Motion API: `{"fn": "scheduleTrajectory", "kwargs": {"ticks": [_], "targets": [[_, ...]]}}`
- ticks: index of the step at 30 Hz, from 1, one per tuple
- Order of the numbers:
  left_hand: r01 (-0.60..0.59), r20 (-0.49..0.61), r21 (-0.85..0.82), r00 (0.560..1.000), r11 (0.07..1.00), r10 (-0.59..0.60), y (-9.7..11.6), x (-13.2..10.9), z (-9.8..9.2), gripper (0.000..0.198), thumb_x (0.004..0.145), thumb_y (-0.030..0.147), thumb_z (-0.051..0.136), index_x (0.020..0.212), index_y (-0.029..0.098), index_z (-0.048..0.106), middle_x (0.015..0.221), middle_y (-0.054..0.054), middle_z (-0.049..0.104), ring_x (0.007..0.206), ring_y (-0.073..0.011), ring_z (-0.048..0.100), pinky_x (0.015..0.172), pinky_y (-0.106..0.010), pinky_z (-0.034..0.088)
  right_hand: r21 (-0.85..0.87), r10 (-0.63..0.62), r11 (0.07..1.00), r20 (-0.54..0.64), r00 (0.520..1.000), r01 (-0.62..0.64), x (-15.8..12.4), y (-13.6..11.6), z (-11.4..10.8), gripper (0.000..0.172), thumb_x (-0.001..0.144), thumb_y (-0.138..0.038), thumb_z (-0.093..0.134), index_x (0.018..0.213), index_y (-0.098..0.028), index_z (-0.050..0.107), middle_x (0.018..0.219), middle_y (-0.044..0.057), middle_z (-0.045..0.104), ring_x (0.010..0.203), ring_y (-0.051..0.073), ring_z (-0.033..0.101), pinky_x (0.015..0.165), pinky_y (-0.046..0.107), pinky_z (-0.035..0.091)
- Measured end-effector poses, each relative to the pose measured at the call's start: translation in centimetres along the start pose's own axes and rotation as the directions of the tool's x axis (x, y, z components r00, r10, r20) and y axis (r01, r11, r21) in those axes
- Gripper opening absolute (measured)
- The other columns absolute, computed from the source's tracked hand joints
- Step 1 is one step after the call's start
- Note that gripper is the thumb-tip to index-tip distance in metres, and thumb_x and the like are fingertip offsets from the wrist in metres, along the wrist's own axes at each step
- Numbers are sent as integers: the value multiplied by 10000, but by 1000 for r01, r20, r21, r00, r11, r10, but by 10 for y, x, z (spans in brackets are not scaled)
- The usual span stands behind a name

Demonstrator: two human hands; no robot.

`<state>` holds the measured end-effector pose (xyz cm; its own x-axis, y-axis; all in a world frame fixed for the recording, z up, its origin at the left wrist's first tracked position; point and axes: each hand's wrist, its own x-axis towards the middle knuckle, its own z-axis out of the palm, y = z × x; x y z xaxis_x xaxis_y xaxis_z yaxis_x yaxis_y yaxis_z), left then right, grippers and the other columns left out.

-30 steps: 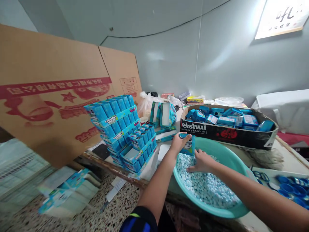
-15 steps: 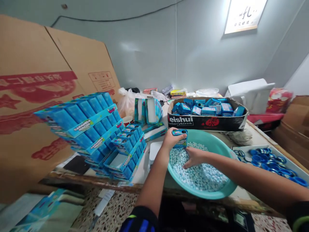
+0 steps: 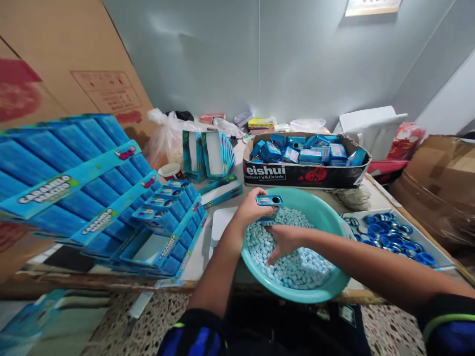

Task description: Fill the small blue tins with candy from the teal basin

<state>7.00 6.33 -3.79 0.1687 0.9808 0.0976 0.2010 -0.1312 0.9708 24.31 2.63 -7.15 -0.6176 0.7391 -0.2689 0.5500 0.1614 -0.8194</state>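
Observation:
A small blue candy box (image 3: 268, 200) with a round hole in its top is upright in my left hand (image 3: 248, 211), whose fingers wrap its side. It is over the left part of a turquoise basin (image 3: 326, 207). Pale blue and white candies (image 3: 304, 269) fill much of that basin. My right hand (image 3: 285, 241) reaches into them just below the box, thumb and forefinger spread apart; the other fingers are partly hidden.
Stacked display trays of blue boxes (image 3: 107, 198) rise on the left. Behind the basin is a black carton (image 3: 297, 173) with loose blue boxes. A white tray (image 3: 438, 257) of blue rings stands right. Folded display sleeves (image 3: 213, 153) and a brown carton (image 3: 438, 183) flank these.
The camera view has tilted down and shifted right. My left hand keeps the candy box over the basin, its top now tipped more into view. My right hand remains among the candies.

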Motion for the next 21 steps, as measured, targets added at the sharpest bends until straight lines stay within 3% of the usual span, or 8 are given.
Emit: {"fn": "scheduleTrajectory", "kwargs": {"ticks": [3, 6, 11, 14, 17, 21], "targets": [[23, -12, 1, 1000, 1000, -23, 4, 0, 0, 480, 522, 247, 919, 894, 211, 618, 790, 3, 665, 733, -192, 643, 662, -288, 506, -113, -16, 993, 16, 1000, 17, 4, 1, -2, 846, 422, -416, 1034, 1195, -209, 762, 1152, 95, 781, 1117, 420, 705, 1028, 491, 568], [56, 48, 28, 997, 998, -58, 9, -2, -1, 499, 536, 263, 917, 931, 209, 617, 838, -8, 684, 803, -222, 680, 721, -317, 543, -263, -47, 962, 82, 996, 67, 7, -2, -5, 780, 559, -392, 987, 1258, -151, 736, 1185, 132, 769, 1096, 382, 708, 972, 437, 573], [45, 39, 47, 998, 998, -47, 9, -2, 0, 537, 585, 282, 889, 1040, 209, 613, 1021, -45, 713, 937, -242, 714, 822, -346, 564, -446, -63, 885, 168, 984, 133, 0, -12, -24, 399, 733, -263, 834, 1108, -139, 776, 918, 69, 771, 828, 252, 690, 724, 306, 524], [8, 33, 100, 999, 995, -11, 8, -2, 1, 577, 605, 273, 885, 1118, 212, 627, 1171, -79, 707, 1002, -244, 712, 868, -352, 554, -291, -82, 949, 144, 986, 121, -12, -16, -44, 362, 740, -230, 796, 1097, -175, 775, 887, 30, 751, 741, 195, 664, 657, 272, 520], [-2, 71, 210, 997, 978, -13, 10, -3, 0, 526, 648, 250, 850, 1132, 210, 647, 1111, -76, 729, 981, -256, 710, 855, -363, 553, 13, -150, 989, 78, 986, 149, -25, -18, -60, 266, 755, -291, 774, 1001, -191, 760, 892, 20, 729, 687, 159, 649, 566, 244, 532], [-46, 112, 301, 994, 952, 13, 12, -4, 0, 474, 661, 293, 855, 1089, 199, 675, 1075, -71, 740, 971, -268, 708, 844, -368, 563, 389, -243, 869, -204, 948, 306, -27, -24, -69, 249, 693, -320, 812, 863, -189, 686, 701, -23, 642, 519, 116, 560, 434, 221, 460]]}}
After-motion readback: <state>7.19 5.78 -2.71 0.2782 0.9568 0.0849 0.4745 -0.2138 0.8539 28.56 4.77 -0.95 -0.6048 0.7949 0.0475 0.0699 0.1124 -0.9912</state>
